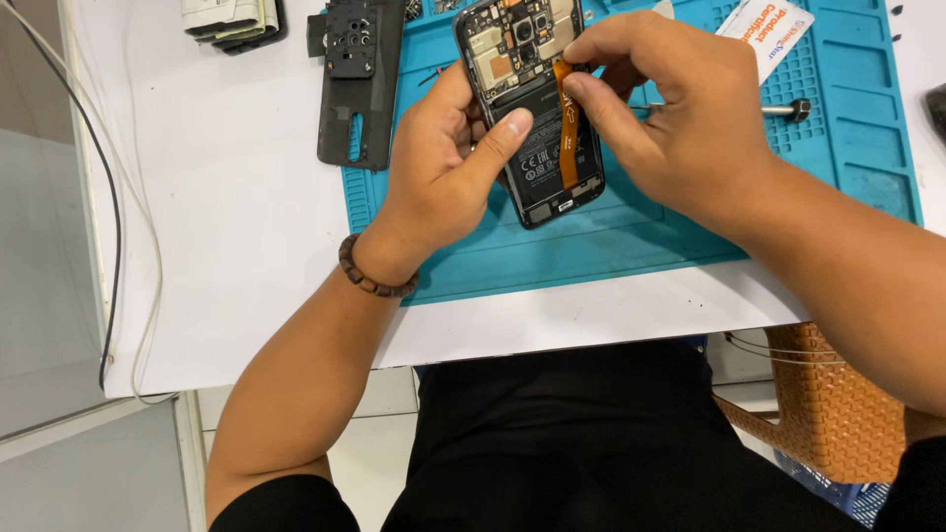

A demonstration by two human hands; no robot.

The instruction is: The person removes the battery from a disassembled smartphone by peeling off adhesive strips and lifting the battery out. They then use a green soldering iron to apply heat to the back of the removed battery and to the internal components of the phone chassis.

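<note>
The phone (pixel 532 103) lies open, back off, over the top edge of the blue mat (pixel 611 246), tilted up in your left hand. Its orange flex (pixel 566 123) runs down over the black battery (pixel 542 148), and that strip looks like the weak point: pinched as it is near the top, a sharp pull or a twist could crease or tear it, or strain its connector on the board. Press hard with the thumb and you may dent the battery.

Your left hand (pixel 448 167) cradles the phone from its left side, fingers under the frame, thumb laid across the battery, grasping firmly. Your right hand (pixel 670 113) comes in from the right, wrist raised, thumb and forefinger closed on the upper end of the flex, other fingers curled.

Beside the mat lies the black back cover (pixel 357 84); a screwdriver (pixel 783 108) rests on the mat near your right hand, close enough to knock.
</note>
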